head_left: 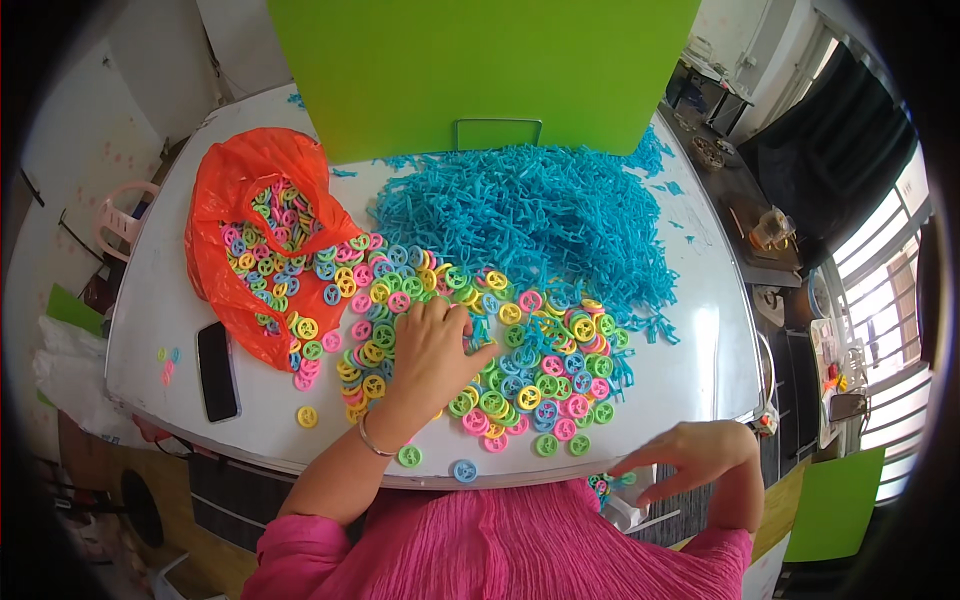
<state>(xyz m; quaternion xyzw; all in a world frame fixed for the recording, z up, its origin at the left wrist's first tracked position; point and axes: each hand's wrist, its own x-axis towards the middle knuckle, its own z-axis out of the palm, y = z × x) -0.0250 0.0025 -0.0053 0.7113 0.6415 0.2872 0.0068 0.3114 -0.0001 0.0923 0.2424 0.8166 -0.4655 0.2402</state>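
Observation:
My left hand point(437, 340) rests on a heap of small plastic spoked rings point(548, 388) in yellow, green, pink and blue. Its fingers bend down into the rings and the thumb sticks out to the right, apart from them. A bit of blue plastic shows beside the thumb; nothing is plainly held. My right hand point(692, 455) hovers at the table's front edge with fingers stretched and apart, gripping nothing. Below it, a whitish bag point(628, 512) with more rings is partly hidden by the table edge. Behind the heap spreads a large pile of small blue plastic pieces point(530, 215).
An orange-red plastic bag point(215, 255) full of rings lies open at the left. Near it are a dark phone point(217, 370) and a few tiny coloured pieces point(168, 365). A green board point(480, 70) stands behind the blue pile on the white table point(700, 360).

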